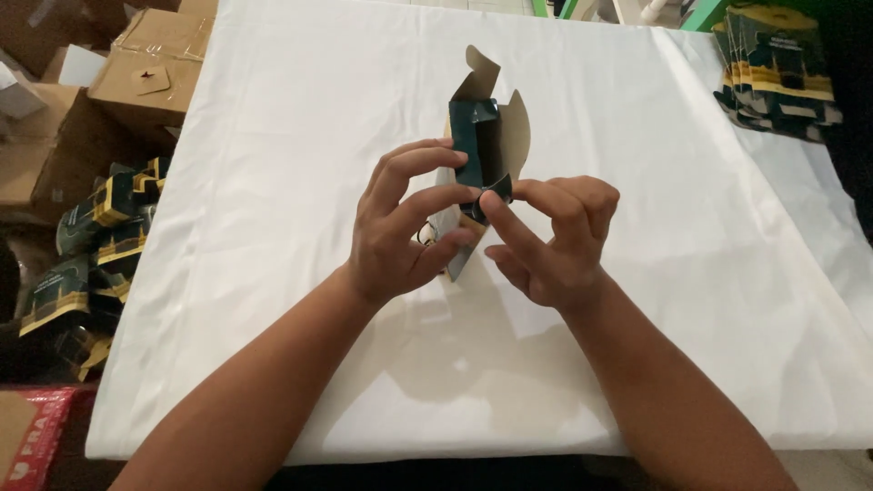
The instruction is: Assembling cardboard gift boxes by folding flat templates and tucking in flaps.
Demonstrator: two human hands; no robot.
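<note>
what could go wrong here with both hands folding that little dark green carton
1. The small dark green cardboard carton is held up off the white tablecloth, pinched only at its near end by the left hand and right hand; it may twist or get crushed.
2. The small end flap under the right fingertips could crease or tear if pushed hard.
3. The far flaps stand open, so the carton may lose its shape.

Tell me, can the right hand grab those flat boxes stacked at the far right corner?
Probably not right now: the right hand is busy pinching the small carton together with the left hand, and the stack of flat boxes lies far off across the white table.
</note>
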